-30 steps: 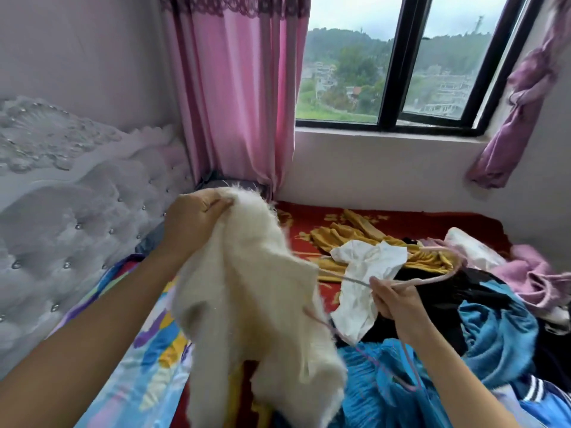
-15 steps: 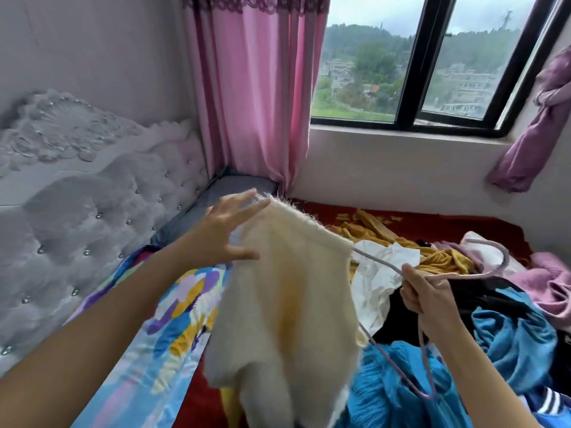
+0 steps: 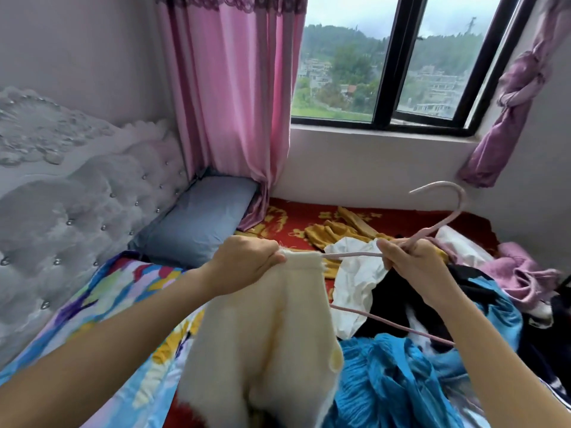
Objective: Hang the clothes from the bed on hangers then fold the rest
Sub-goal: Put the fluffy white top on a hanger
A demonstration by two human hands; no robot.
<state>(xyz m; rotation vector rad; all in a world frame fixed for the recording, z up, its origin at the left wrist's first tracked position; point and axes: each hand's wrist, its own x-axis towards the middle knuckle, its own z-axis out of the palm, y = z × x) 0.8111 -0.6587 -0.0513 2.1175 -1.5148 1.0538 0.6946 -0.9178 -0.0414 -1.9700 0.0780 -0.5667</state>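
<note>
Whereas half a second earlier its fingers were spread, left hand now pinches the top edge of the cream sweater, which hangs toward 6 o'clock over the bed. Right hand: fingers curled round the pink hanger at its neck; hook, formerly low, now lifted toward 1 o'clock; one arm points to 9 o'clock, tip meeting the sweater's top edge. Remaining clothes: heaped at 4 o'clock, unchanged.
</note>
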